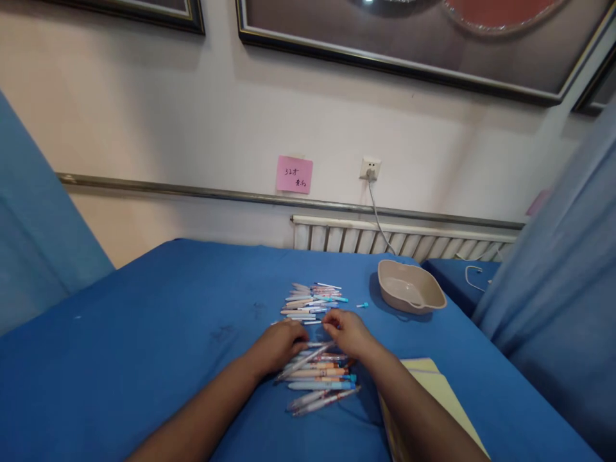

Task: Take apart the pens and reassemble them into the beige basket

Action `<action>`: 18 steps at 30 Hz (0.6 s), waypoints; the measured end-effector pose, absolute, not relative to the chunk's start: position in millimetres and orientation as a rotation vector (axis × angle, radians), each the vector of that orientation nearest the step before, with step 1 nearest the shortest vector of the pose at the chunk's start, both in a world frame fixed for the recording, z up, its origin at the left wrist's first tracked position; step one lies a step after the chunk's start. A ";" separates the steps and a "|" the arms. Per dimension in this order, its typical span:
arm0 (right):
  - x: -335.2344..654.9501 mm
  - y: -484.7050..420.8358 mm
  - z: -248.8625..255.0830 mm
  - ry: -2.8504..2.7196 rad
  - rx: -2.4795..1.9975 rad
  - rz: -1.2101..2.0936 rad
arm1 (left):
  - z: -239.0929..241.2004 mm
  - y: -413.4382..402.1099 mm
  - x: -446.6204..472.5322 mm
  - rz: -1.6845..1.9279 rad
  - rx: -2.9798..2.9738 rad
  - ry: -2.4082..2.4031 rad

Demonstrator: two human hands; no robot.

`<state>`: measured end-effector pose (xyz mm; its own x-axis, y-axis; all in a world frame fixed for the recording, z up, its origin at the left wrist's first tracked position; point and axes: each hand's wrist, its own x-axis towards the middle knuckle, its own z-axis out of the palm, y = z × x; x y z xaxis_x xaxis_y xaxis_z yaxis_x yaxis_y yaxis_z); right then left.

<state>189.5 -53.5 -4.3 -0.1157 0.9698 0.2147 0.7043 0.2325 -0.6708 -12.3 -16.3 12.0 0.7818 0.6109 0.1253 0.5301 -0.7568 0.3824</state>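
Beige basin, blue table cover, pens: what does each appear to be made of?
Beige basin: likely moulded plastic, smooth and semi-matte, with a soft highlight inside and a rounded rim.
Blue table cover: cloth, matte, with faint creases and a few dark marks.
Pens: apparently plastic barrels, some pale or translucent, slightly glossy; too small to be sure.

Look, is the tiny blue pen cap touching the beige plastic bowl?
Apart. The head view shows a strip of bare blue tablecloth between the tiny blue pen cap and the beige plastic bowl.
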 end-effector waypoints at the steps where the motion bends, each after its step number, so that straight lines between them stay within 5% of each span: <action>1: 188.3 -57.7 -8.7 -1.858 -1.560 0.570 | 11.0 -17.3 -10.9 0.343 2.662 0.891; 18: 188.1 -67.2 -17.2 -2.052 -1.418 0.352 | -5.8 -24.5 -9.7 0.736 2.564 0.981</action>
